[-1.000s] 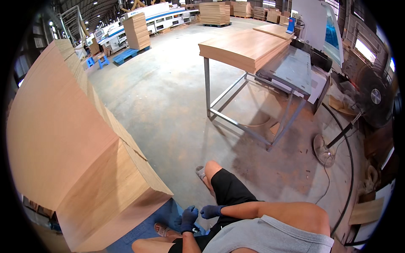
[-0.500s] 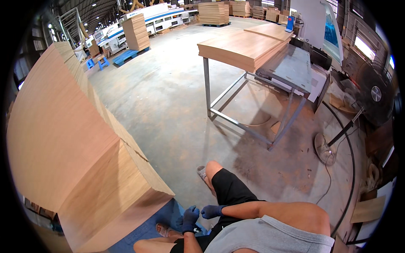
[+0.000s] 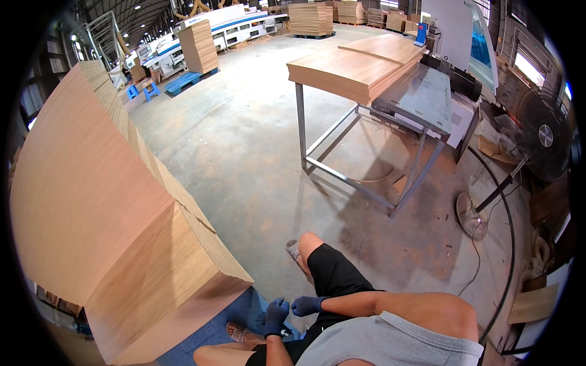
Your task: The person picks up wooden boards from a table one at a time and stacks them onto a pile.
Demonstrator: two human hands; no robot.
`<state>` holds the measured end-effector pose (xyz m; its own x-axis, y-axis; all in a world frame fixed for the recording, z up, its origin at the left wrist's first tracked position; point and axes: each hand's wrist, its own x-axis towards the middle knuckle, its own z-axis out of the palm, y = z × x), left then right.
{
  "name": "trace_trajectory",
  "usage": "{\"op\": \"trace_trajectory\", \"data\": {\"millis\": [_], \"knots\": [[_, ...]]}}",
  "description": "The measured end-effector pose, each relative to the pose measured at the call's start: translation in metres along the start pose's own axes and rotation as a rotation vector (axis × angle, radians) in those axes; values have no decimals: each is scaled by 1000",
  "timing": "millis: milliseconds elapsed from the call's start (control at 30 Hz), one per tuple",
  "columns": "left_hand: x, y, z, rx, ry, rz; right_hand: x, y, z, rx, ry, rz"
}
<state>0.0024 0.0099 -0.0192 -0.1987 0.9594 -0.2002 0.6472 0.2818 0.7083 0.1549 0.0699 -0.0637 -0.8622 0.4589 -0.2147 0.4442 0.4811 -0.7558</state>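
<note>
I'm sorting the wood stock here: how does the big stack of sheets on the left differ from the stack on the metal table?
The left stack sits low by the floor and is very tall; the table stack is thin and raised on a metal table. The left one lies close to the gloved hands, the other farther off. Both are light wood sheets.

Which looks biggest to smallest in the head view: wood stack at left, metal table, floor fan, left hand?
1. Wood stack, though it is nearest the camera.
2. Metal table.
3. Floor fan.
4. Left hand, gloved.
</note>
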Motion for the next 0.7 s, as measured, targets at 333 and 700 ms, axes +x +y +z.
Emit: {"op": "trace_trajectory", "data": {"millis": [333,700], "knots": [[-1,2,-1,9,-30,-10,1,0,-2,-2,-38,24],[0,1,0,-8,-40,-25,-3,-6,-8,-2,-28,12]]}}
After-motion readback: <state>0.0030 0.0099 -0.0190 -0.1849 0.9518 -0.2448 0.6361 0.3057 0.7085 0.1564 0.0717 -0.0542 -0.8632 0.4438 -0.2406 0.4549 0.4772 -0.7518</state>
